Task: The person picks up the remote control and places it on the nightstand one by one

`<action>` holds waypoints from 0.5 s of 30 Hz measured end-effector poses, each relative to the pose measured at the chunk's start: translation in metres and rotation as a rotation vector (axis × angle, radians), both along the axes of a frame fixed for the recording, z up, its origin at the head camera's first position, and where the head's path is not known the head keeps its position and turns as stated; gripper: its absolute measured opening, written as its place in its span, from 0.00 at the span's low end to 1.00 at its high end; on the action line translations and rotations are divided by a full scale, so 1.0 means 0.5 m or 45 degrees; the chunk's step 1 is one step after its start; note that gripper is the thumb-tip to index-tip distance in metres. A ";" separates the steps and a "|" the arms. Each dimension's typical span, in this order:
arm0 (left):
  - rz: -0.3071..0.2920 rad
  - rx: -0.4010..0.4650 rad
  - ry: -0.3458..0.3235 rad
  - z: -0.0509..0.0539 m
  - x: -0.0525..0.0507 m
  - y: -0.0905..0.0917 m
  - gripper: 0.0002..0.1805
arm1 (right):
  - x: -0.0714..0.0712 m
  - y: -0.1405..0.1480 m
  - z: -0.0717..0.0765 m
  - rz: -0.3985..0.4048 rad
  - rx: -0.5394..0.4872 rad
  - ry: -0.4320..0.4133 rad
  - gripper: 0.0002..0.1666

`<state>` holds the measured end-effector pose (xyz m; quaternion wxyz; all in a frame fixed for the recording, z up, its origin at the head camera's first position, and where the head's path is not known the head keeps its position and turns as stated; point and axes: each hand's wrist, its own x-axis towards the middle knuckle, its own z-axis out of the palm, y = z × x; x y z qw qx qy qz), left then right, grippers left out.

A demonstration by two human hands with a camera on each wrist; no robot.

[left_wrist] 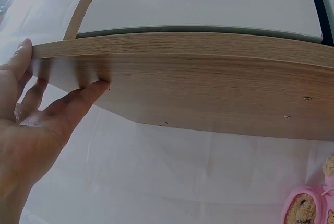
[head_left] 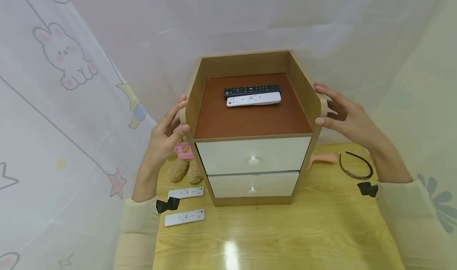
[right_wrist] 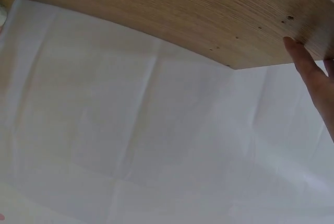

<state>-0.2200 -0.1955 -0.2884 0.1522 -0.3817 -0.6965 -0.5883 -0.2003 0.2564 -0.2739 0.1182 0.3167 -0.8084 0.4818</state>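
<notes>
A small wooden cabinet with two white drawers stands on the table, between my hands. My left hand touches its left side panel: the thumb is at the front edge and the other fingers lie against the outer face, as the left wrist view also shows. On the opposite side my right hand has its thumb by the front edge and fingertips at the right panel. A black remote control and a white remote control lie together on the brown top. Both drawers appear pushed in.
Two white remotes lie on the wooden table at the left. Behind them sits a teddy bear in pink. Right of the cabinet are a black headband and a peach-coloured object. Pale curtains surround the table.
</notes>
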 end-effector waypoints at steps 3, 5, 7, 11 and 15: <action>0.029 0.009 0.021 0.001 0.002 0.003 0.30 | -0.022 0.016 -0.011 0.061 -0.039 -0.046 0.48; 0.058 0.008 0.039 0.003 0.003 0.007 0.30 | -0.035 0.025 -0.019 0.095 -0.074 -0.070 0.49; 0.081 0.001 0.047 0.006 0.007 0.012 0.31 | -0.038 0.029 -0.022 0.119 -0.108 -0.087 0.49; 0.087 0.000 0.008 0.003 0.015 0.011 0.32 | -0.038 0.028 -0.028 0.168 -0.186 -0.113 0.49; 0.156 0.063 -0.100 -0.041 0.012 -0.021 0.32 | -0.038 0.026 -0.032 0.219 -0.243 -0.123 0.48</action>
